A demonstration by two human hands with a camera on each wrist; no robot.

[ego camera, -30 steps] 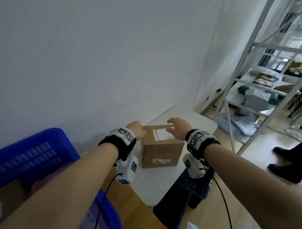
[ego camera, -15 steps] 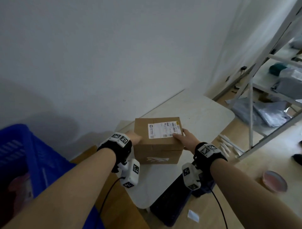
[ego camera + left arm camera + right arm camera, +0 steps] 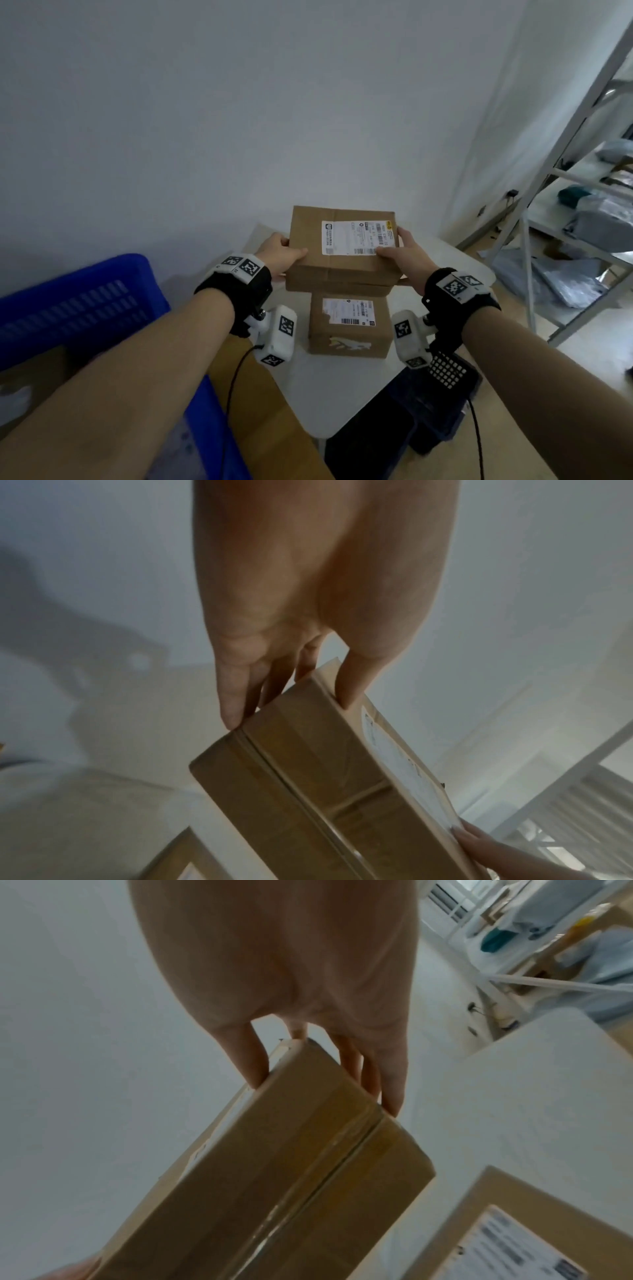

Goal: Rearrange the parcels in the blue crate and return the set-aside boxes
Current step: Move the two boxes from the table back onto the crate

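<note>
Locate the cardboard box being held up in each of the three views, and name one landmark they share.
Head: held box at centre, between left hand and right hand.
Left wrist: lower centre, running to the bottom right.
Right wrist: lower centre-left.
Shared landmark: white table.

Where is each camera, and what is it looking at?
Head: on the head, looking down at both forearms, the left hand and right hand holding the top box.
Left wrist: along the left hand at that box.
Right wrist: along the right hand; lower box below.
All share the top box.
</note>
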